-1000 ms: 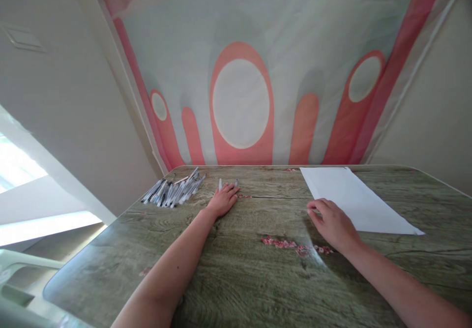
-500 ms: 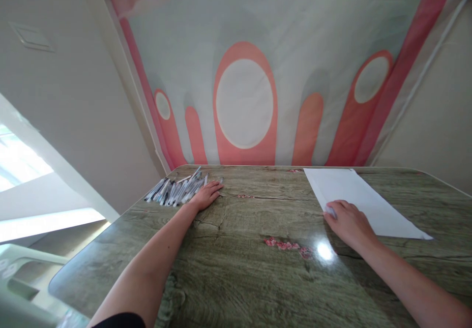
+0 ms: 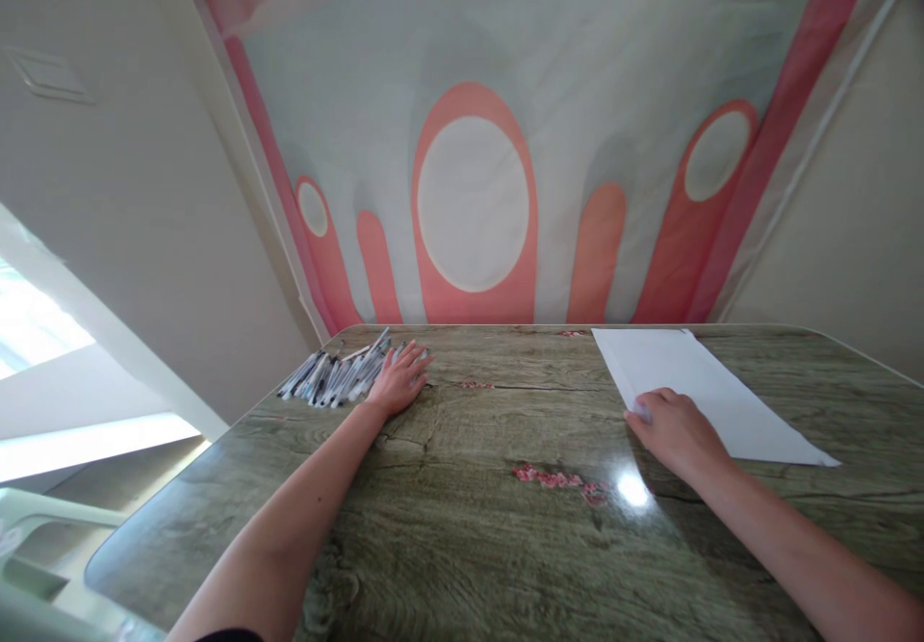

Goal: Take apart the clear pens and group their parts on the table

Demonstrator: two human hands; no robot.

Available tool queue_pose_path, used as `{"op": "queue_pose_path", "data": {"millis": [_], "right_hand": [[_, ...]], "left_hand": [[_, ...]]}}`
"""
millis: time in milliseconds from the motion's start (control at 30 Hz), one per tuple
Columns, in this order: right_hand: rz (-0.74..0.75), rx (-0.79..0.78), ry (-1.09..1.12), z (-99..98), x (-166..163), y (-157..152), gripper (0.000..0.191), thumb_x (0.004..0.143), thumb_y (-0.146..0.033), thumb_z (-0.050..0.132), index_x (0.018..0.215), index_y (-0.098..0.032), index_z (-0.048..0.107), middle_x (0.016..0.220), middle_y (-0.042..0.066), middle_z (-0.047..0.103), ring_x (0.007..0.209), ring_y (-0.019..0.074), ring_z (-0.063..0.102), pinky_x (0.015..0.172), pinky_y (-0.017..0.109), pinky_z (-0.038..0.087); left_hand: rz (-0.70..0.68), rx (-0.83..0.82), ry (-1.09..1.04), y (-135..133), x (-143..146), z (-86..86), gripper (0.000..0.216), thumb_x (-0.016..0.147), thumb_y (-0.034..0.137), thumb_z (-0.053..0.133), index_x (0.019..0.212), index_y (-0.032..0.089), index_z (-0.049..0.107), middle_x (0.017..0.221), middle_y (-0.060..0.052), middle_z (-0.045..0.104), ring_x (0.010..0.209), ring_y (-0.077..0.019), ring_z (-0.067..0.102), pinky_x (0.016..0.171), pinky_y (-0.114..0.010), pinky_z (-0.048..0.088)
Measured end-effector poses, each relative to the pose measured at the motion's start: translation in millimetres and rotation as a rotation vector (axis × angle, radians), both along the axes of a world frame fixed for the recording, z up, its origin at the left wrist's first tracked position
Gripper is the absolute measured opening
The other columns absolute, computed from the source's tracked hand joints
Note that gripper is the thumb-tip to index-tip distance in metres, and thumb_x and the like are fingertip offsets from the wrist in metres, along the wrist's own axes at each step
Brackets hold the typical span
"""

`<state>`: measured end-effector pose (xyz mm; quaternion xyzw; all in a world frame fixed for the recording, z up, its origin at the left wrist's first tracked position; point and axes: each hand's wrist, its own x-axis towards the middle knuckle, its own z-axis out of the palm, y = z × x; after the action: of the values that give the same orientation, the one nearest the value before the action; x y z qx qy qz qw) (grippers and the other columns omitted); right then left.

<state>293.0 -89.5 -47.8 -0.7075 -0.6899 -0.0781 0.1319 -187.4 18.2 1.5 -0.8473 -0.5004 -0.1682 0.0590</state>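
Note:
My left hand [image 3: 399, 381] lies at the right side of a heap of pens [image 3: 328, 378] on the far left of the table. Its fingers are spread and cover some of the pens. Most of the pens have clear or white barrels, and some show dark ends. On the right, my right hand [image 3: 682, 435] is closed around a small whitish thing [image 3: 642, 412], mostly hidden by the fingers. That hand rests over the near left edge of a white sheet of paper [image 3: 729, 397], which lies flat with one corner slightly raised.
The table [image 3: 462, 536] has a greenish wood-grain top with printed pink flowers [image 3: 555, 478] and a bright light reflection. Behind its far edge stands a wall with pink arches [image 3: 473, 305]. A pale green plastic stool or chair [image 3: 43, 517] is at the lower left.
My left hand has spread its fingers and lifted them slightly beside the pens. My right hand still grips the small whitish thing. The whole view has shifted a little.

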Motion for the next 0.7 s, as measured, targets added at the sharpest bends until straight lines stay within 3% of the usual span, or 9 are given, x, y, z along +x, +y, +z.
{"op": "queue_pose_path", "data": {"millis": [33, 100, 167, 267, 333, 367, 400, 500, 700], "right_hand": [[-0.004, -0.019, -0.002, 2.0, -1, 1, 0.026, 0.083, -0.036, 0.049, 0.087, -0.016, 0.066, 0.091, 0.011, 0.06, 0.085, 0.0233, 0.055, 0.078, 0.031, 0.04], [-0.02, -0.05, 0.004, 5.0, -1, 3, 0.023, 0.082, -0.031, 0.049, 0.087, -0.016, 0.066, 0.089, 0.01, 0.059, 0.085, 0.0225, 0.056, 0.076, 0.03, 0.04], [-0.046, -0.054, 0.006, 6.0, 0, 5, 0.021, 0.081, -0.025, 0.047, 0.088, -0.017, 0.066, 0.089, 0.01, 0.059, 0.086, 0.0221, 0.056, 0.074, 0.029, 0.039], [-0.075, -0.048, 0.012, 4.9, 3, 6, 0.023, 0.082, -0.019, 0.044, 0.09, -0.018, 0.065, 0.09, 0.009, 0.059, 0.085, 0.0213, 0.056, 0.072, 0.029, 0.039], [-0.078, -0.048, 0.022, 4.8, 2, 4, 0.023, 0.084, -0.023, 0.043, 0.09, -0.018, 0.065, 0.088, 0.009, 0.058, 0.085, 0.0216, 0.056, 0.071, 0.029, 0.039], [-0.081, -0.048, 0.021, 5.5, 1, 3, 0.024, 0.085, -0.028, 0.044, 0.089, -0.018, 0.065, 0.088, 0.01, 0.058, 0.085, 0.0223, 0.056, 0.071, 0.03, 0.039], [-0.086, -0.051, 0.015, 6.7, 0, 2, 0.026, 0.086, -0.034, 0.044, 0.089, -0.017, 0.065, 0.088, 0.01, 0.057, 0.086, 0.0234, 0.055, 0.07, 0.03, 0.039], [-0.097, -0.094, 0.006, 12.8, -4, -3, 0.031, 0.085, -0.043, 0.046, 0.088, -0.017, 0.065, 0.091, 0.011, 0.057, 0.088, 0.0255, 0.054, 0.068, 0.032, 0.039], [-0.103, -0.103, 0.027, 22.4, -11, -10, 0.026, 0.085, -0.037, 0.048, 0.095, -0.018, 0.063, 0.097, 0.01, 0.056, 0.095, 0.0255, 0.052, 0.068, 0.031, 0.039]], "left_hand": [[-0.021, -0.002, -0.101, -4, 15, 2.4, 0.04, 0.088, 0.029, 0.044, 0.127, 0.028, 0.053, 0.145, -0.003, 0.037, 0.138, -0.0247, 0.02, 0.112, -0.053, 0.01], [-0.067, -0.168, -0.414, -13, 53, 4.2, 0.032, 0.085, 0.026, 0.048, 0.114, 0.025, 0.063, 0.137, -0.006, 0.046, 0.133, -0.0242, 0.031, 0.112, -0.047, 0.018], [-0.045, -0.561, -0.852, -23, 98, 1.5, 0.027, 0.082, 0.023, 0.054, 0.106, 0.021, 0.065, 0.126, -0.008, 0.055, 0.124, -0.0232, 0.044, 0.109, -0.042, 0.03], [-0.054, -0.815, -0.955, -37, 169, -7.8, 0.03, 0.079, 0.022, 0.059, 0.108, 0.016, 0.061, 0.103, -0.011, 0.065, 0.09, -0.0212, 0.065, 0.084, -0.04, 0.053], [-0.069, -1.013, -1.043, -41, 212, -13.0, 0.028, 0.078, 0.021, 0.061, 0.105, 0.012, 0.059, 0.096, -0.012, 0.066, 0.081, -0.019, 0.067, 0.074, -0.036, 0.056], [-0.019, -1.21, -1.197, -41, 232, -14.4, 0.024, 0.077, 0.017, 0.061, 0.1, 0.011, 0.058, 0.097, -0.013, 0.065, 0.081, -0.0189, 0.066, 0.075, -0.036, 0.056], [0.001, -1.282, -1.249, -40, 249, -15.0, 0.018, 0.078, 0.016, 0.058, 0.095, 0.011, 0.057, 0.096, -0.012, 0.064, 0.08, -0.0179, 0.066, 0.074, -0.036, 0.056], [0.072, -1.366, -1.306, -29, 292, -12.6, 0.006, 0.082, 0.016, 0.052, 0.084, 0.011, 0.055, 0.093, -0.011, 0.061, 0.077, -0.016, 0.064, 0.073, -0.035, 0.055], [0.222, -1.363, -1.311, -7, 348, -4.5, 0.013, 0.078, 0.024, 0.058, 0.08, 0.013, 0.051, 0.084, -0.01, 0.056, 0.074, -0.0173, 0.059, 0.067, -0.033, 0.053]]}}
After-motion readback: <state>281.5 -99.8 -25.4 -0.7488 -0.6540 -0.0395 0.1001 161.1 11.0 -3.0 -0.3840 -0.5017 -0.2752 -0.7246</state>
